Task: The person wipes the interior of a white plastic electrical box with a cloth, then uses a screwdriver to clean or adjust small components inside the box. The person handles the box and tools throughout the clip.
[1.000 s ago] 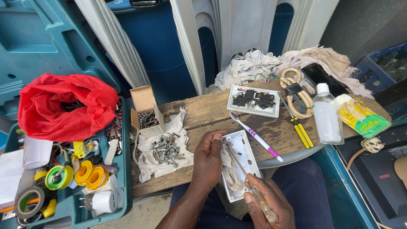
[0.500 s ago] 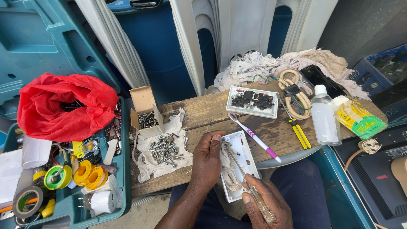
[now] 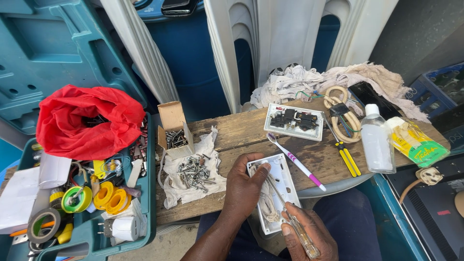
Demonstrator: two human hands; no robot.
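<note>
Materials and finishes, referenced to the wooden plank (image 3: 241, 130)

Plank: rough, weathered, matt wood. On it: loose bright-metal screws (image 3: 193, 173) on creased white cloth (image 3: 212, 145); smooth white plastic switch plate (image 3: 282, 181) at its near edge; glossy clear plastic bottle (image 3: 377, 142) far right; brown cardboard box (image 3: 172, 118) left.

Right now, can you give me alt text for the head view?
Left hand steadies a white switch plate on a wooden plank while the right hand works a clear-handled screwdriver into it. Loose screws on cloth lie left; a toothbrush lies right.
</note>
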